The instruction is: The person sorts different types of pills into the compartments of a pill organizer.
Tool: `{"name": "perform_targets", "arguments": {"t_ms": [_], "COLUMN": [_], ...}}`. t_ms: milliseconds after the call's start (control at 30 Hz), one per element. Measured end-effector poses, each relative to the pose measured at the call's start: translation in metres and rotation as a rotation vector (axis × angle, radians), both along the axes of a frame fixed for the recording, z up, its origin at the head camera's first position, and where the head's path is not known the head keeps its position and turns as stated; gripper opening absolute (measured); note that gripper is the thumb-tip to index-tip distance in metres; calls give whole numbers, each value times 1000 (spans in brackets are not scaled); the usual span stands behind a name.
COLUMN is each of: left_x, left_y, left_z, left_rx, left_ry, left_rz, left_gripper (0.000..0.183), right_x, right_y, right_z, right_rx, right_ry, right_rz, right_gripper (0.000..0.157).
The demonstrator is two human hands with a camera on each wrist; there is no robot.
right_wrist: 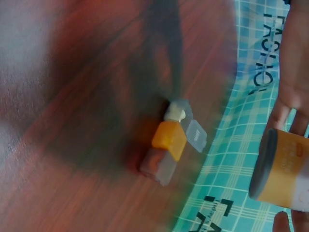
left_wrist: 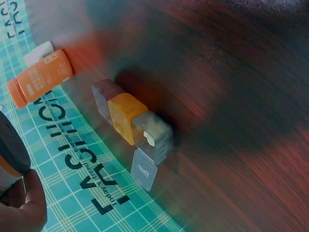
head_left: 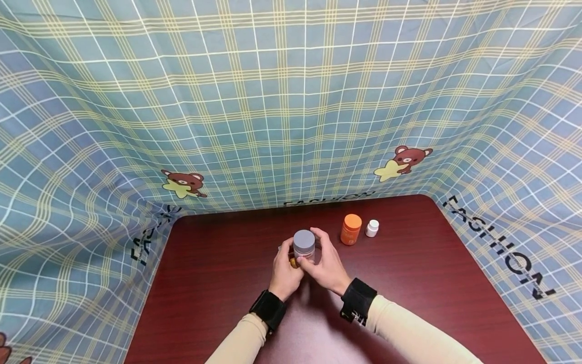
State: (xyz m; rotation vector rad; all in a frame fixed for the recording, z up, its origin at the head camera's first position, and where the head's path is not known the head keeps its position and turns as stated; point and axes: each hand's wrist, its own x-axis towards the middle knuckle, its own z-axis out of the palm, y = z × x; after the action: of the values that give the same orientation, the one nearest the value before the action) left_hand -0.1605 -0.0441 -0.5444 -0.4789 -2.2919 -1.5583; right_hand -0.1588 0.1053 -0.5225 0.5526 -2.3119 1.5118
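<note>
Both hands hold a pill bottle (head_left: 303, 241) with a grey lid over the table. My left hand (head_left: 285, 275) grips its left side; my right hand (head_left: 331, 265) has thumb and fingers round its right side. In the right wrist view the bottle (right_wrist: 286, 169) shows an orange and pale label. Below the hands lies a pill organizer (left_wrist: 126, 118) with a smoky, an orange and a clear compartment. The clear one's lid (left_wrist: 144, 169) is flipped open, and a pale pill (left_wrist: 148, 138) sits inside. From the head view the hands mostly hide the organizer.
An orange bottle (head_left: 351, 230) stands right of the hands, with a small white bottle (head_left: 372, 228) beside it. The dark red table (head_left: 218, 263) ends at a plaid cloth (head_left: 282, 126) hung behind and at both sides.
</note>
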Motion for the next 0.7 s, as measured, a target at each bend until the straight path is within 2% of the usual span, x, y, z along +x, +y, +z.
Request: {"name": "perform_targets", "arguments": {"t_ms": [200, 400, 533, 700], "left_x": [0, -1, -2, -1], "left_y": [1, 2, 2, 0], "left_z": [1, 0, -1, -3], "left_rx": [-12, -30, 15, 52], "left_ry": [19, 31, 17, -6], "left_rz": [-3, -20, -50, -54], "left_gripper": [64, 61, 58, 58], "right_x": [-1, 0, 0, -5], "right_y": [-1, 1, 5, 16], "right_z": [-5, -3, 0, 6], "right_rx": [13, 17, 11, -8], "right_ry": [4, -3, -2, -15], "right_rz": [-42, -60, -73, -108], "right_gripper": [80, 79, 80, 77]}}
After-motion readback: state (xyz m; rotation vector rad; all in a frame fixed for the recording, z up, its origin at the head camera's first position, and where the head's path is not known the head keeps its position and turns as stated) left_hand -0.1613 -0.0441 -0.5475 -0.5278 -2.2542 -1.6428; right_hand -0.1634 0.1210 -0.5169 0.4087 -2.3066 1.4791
